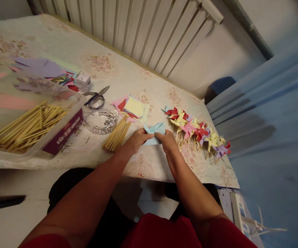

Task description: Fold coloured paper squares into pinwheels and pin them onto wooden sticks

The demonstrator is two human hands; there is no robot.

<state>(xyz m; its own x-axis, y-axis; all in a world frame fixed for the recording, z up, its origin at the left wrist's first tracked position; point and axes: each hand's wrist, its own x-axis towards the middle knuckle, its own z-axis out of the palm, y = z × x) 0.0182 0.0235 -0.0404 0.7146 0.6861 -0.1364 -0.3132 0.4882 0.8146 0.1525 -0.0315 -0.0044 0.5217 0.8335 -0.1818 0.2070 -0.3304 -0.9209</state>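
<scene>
Between my two hands is a light blue paper square point(154, 129), partly folded, held just above the table near its front edge. My left hand point(138, 139) pinches its left side, and my right hand point(166, 139) grips the right side with the thumb on top. A bit of red shows under my left fingers; I cannot make out what it is. Close to my left hand lies a bundle of thin wooden sticks point(117, 134). Beyond it sits a stack of coloured paper squares point(133, 106), yellow uppermost. To the right of my right hand lie several finished paper pinwheels point(190, 127) on sticks.
A clear plastic box point(79, 103) full of wooden sticks stands at the left. Beside it are a round dish point(92, 125) of shiny small pieces, scissors point(97, 98), small white boxes point(83, 80) and purple paper point(39, 67). A blue curtain point(267, 137) hangs at the right.
</scene>
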